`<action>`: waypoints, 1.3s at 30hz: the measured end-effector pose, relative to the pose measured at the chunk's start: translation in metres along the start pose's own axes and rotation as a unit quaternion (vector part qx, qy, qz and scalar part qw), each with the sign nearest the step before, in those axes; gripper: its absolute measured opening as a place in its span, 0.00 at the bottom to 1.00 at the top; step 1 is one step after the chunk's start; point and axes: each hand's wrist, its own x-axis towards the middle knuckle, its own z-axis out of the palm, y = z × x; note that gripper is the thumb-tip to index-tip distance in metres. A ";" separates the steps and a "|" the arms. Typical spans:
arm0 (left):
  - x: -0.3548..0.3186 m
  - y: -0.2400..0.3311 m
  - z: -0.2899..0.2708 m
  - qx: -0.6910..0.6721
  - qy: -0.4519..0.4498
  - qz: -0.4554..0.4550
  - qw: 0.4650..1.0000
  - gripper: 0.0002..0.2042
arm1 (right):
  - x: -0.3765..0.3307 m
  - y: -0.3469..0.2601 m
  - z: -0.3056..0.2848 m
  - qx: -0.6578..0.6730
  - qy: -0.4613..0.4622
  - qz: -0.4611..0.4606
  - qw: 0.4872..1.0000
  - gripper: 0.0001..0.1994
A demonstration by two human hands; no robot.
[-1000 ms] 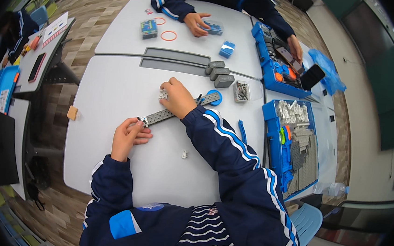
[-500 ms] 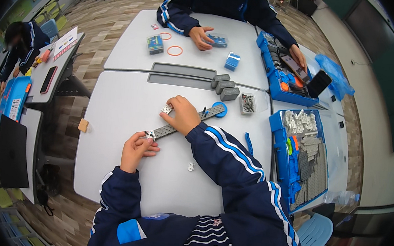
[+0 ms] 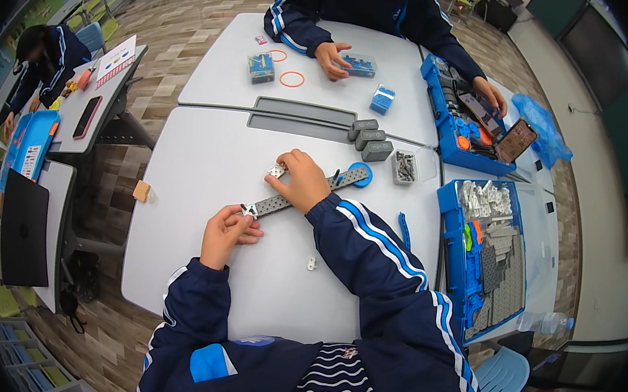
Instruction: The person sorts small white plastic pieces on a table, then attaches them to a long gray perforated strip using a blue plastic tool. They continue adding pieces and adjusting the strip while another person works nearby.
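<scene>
A long grey perforated beam (image 3: pixel 277 202) lies slantwise over the white table, a small white connector (image 3: pixel 250 211) on its near left end. My left hand (image 3: pixel 227 235) pinches that end between thumb and fingers. Just above the beam, my right hand (image 3: pixel 305 182) grips a small white perforated bracket (image 3: pixel 276 171) in its fingertips. At the beam's far right end is a blue round part (image 3: pixel 363 175), partly beneath it, and a dark pin (image 3: pixel 336 174) stands up from the beam. Another small white connector (image 3: pixel 312 264) lies on the table below my right forearm.
Right of me stands a blue parts case (image 3: pixel 450 241) with white brackets and grey beams. Near the middle are several dark grey blocks (image 3: pixel 377 151), a clear box of pins (image 3: pixel 405 167) and a blue strip (image 3: pixel 404 231). Opposite, a co-worker's hand (image 3: pixel 491 96) reaches into another blue case (image 3: pixel 459 145).
The whole view has shifted slightly. My hands keep nearly the same hold on the beam end and the bracket. The phone standing at the far case now shows a lit screen.
</scene>
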 end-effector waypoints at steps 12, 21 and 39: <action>0.002 -0.006 -0.002 -0.014 -0.004 0.015 1.000 0.16 | 0.001 -0.003 -0.002 -0.006 -0.010 -0.002 1.000 0.18; 0.002 -0.007 -0.002 -0.019 -0.004 0.017 1.000 0.15 | 0.000 -0.003 -0.002 0.015 -0.010 0.006 1.000 0.18; 0.009 -0.001 -0.003 -0.157 -0.028 0.048 0.986 0.18 | -0.011 -0.073 -0.028 0.106 -0.033 -0.234 0.966 0.18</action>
